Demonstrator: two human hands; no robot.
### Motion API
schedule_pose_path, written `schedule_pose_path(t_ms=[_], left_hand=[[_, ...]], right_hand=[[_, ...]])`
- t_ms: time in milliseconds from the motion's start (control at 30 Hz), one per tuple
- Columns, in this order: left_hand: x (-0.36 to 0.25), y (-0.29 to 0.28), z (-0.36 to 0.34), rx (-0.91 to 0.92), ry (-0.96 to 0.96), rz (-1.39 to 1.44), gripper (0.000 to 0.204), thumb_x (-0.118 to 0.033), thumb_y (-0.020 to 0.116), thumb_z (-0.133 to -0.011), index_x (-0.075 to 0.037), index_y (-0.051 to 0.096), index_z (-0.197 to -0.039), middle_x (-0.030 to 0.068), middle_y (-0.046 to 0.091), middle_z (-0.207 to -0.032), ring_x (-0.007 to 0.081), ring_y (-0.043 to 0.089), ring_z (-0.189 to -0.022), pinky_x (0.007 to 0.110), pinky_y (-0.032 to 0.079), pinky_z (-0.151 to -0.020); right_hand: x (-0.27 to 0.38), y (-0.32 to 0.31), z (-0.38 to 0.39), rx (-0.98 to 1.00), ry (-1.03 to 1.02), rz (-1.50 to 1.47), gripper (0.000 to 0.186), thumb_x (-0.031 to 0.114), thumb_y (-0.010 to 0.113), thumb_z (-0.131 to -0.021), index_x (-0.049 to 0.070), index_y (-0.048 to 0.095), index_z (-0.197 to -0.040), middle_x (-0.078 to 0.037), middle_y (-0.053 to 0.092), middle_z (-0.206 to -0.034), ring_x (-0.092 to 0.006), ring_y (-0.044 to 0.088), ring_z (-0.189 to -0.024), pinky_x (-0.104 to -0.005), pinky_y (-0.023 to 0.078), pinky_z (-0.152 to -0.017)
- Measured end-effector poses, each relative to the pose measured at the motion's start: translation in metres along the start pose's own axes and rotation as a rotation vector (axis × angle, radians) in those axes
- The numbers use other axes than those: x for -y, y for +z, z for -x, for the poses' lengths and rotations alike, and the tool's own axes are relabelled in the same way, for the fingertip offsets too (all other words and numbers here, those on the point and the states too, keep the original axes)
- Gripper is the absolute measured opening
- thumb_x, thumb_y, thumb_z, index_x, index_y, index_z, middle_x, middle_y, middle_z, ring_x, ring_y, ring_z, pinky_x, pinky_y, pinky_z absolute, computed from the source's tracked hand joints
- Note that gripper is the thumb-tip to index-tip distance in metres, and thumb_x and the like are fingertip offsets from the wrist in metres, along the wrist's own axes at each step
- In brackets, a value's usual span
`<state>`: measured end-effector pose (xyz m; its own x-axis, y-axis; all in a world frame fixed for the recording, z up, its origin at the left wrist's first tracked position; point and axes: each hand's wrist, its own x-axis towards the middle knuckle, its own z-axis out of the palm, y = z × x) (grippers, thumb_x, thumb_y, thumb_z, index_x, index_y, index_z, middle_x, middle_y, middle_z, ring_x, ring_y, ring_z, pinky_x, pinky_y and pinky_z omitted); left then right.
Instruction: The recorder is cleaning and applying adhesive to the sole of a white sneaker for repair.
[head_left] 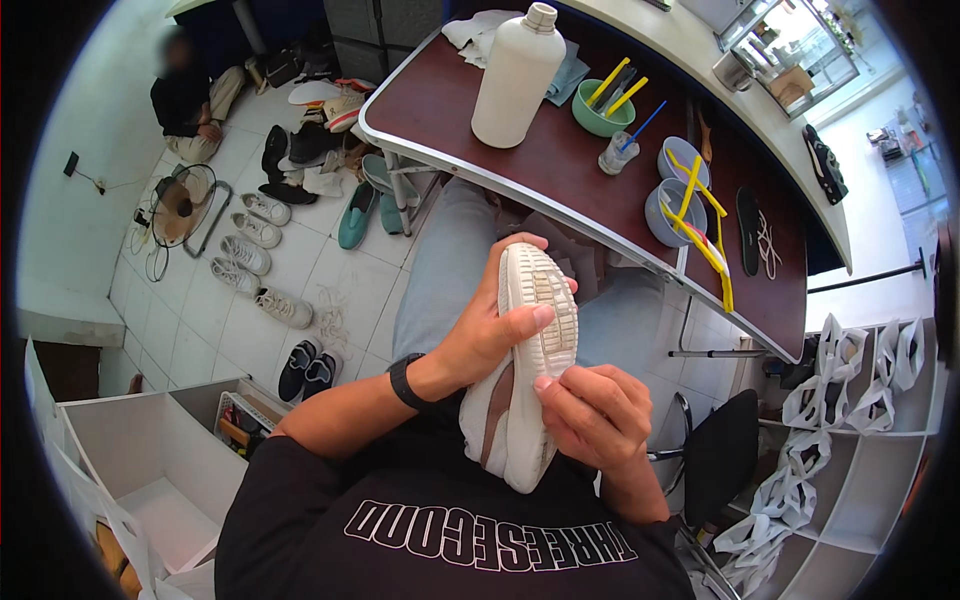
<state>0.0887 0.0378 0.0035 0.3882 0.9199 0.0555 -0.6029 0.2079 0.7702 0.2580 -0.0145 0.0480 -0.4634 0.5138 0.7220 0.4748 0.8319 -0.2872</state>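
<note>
A white sneaker (508, 400) with a tan stripe stands on end in front of my chest, its ridged pale sole turned toward my right. My left hand (490, 330) is wrapped round its upper end, thumb pressed on the sole and fingers behind. A dark band circles my left wrist. My right hand (602, 412) is closed, its fingers curled in and the thumb tip touching the sole's edge near the middle. Whether a small thing is pinched between those fingertips cannot be seen.
A dark red table (430, 110) holds a white bottle (518, 80), a green bowl (590, 117) and purple bowls (663, 222) with yellow-handled brushes. Several shoes (250, 250) line the floor at left, near a fan (180, 205). A person (190, 105) sits far left. Shelves (845, 480) stand right.
</note>
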Motion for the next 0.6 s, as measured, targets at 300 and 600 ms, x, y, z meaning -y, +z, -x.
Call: schedule_pose_path(t_ms=[300,600], left_hand=[[0.003,0.000,0.000,-0.018,-0.019,-0.019,0.075,-0.024,0.067,-0.087,-0.012,0.022,-0.145,0.0166,0.054,-0.121,0.0218,0.059,-0.107,0.039,0.054,-0.091],[0.002,-0.001,-0.001,-0.033,-0.013,-0.055,0.073,-0.023,0.066,-0.087,-0.012,0.023,-0.145,0.0168,0.054,-0.121,0.0213,0.059,-0.105,0.038,0.053,-0.090]], right_hand=[[0.001,-0.001,0.006,0.022,0.003,0.030,0.036,-0.003,0.077,-0.061,0.003,0.073,-0.097,-0.004,0.063,-0.091,-0.0166,0.061,-0.063,-0.0288,0.052,-0.055],[-0.002,-0.004,0.007,0.044,0.022,-0.013,0.037,-0.004,0.077,-0.061,0.003,0.072,-0.097,-0.005,0.063,-0.090,-0.0172,0.060,-0.061,-0.0290,0.050,-0.053]])
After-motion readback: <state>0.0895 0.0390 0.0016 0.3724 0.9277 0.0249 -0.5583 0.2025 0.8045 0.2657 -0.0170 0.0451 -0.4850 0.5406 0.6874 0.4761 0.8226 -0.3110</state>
